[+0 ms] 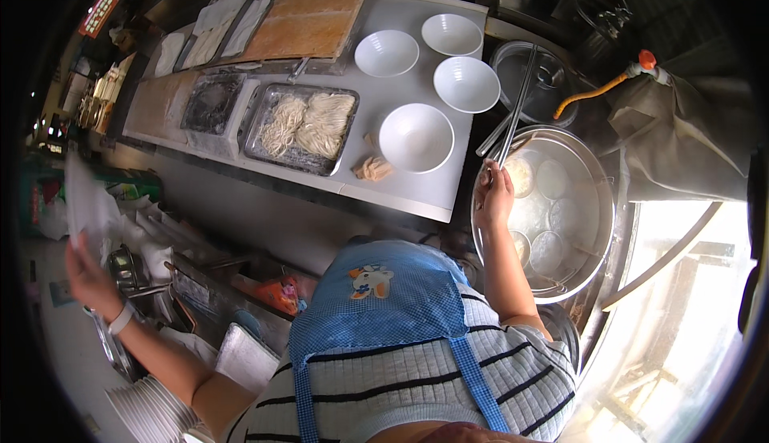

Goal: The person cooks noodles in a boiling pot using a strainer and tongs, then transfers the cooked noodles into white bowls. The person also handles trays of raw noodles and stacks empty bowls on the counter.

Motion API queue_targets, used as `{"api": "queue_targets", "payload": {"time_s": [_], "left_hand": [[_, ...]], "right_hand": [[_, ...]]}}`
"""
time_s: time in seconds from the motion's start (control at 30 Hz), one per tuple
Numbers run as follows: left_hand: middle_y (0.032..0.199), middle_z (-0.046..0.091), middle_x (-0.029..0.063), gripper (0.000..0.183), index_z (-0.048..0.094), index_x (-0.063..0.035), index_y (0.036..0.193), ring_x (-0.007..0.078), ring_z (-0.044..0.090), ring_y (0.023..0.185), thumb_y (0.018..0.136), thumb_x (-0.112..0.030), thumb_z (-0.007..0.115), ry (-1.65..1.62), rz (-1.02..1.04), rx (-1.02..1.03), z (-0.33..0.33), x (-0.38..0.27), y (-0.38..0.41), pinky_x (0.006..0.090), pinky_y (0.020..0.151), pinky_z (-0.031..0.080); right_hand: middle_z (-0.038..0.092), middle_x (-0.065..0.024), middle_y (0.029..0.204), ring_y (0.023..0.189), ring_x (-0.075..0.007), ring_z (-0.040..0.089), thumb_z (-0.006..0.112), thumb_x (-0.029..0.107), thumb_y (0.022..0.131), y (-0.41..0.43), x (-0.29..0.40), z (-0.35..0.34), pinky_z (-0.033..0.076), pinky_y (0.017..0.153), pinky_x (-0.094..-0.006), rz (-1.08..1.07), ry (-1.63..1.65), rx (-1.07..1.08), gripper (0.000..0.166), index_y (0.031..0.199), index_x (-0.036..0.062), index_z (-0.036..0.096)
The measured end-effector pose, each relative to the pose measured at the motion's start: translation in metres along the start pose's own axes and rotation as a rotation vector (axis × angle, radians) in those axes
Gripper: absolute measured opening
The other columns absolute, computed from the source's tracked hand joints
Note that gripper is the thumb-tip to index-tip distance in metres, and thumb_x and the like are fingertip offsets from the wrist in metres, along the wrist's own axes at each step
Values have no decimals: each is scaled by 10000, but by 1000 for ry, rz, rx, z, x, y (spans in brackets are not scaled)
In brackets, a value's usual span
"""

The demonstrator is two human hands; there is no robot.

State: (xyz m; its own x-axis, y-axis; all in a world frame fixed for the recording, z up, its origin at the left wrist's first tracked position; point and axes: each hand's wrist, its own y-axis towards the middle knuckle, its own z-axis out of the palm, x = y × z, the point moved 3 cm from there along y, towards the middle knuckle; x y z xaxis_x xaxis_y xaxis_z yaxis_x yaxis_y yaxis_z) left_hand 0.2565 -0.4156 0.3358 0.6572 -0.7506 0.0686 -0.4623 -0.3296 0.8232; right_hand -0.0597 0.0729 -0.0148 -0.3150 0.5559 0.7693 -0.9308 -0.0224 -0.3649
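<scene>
My right hand (495, 198) grips a pair of long metal chopsticks (521, 103) over the left rim of a big round steel pot (602, 227). Inside it, several round cooking wells (553, 178) sit in cloudy liquid. Pale noodles (519, 175) show in the well beside my hand, and more in a lower one. Far to the left, my left hand (90, 278) holds up a whitish dish-like thing (84, 202), too motion-blurred to name surely. A white bowl (416, 138) stands on the counter left of the pot.
Three more white bowls (387, 53) stand farther back. A metal tray of raw noodles (307, 121) and a crumpled brown cloth or paper (372, 168) lie on the counter (414, 199). An orange hose (592, 94) hangs near a steel basin (510, 58). Stacked plates (150, 410) are lower left.
</scene>
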Motion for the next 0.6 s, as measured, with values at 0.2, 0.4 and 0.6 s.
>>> {"api": "queue_targets", "payload": {"time_s": [0.2,0.4,0.6], "left_hand": [[871,636,157,185,620,-21,955,291,617,765,832,-158,609,-734,35,497,180,-219,-68,327,676,470],[800,631,128,136,616,-69,886,317,602,729,795,-170,628,-882,405,450,307,-386,-151,390,625,475],[811,622,80,115,595,-89,902,289,579,757,835,-178,567,-879,696,455,379,-438,-195,390,700,443]], "right_hand": [[401,36,572,415,-32,285,457,217,932,-24,19,-50,198,364,-196,-28,-46,-102,200,960,40,545],[463,31,602,433,-25,307,452,248,941,-62,45,-101,229,393,-183,-84,-323,-270,263,983,35,601],[496,2,587,514,-63,395,502,206,917,-126,46,-149,328,480,-233,-263,-903,-571,250,919,-16,618]]}}
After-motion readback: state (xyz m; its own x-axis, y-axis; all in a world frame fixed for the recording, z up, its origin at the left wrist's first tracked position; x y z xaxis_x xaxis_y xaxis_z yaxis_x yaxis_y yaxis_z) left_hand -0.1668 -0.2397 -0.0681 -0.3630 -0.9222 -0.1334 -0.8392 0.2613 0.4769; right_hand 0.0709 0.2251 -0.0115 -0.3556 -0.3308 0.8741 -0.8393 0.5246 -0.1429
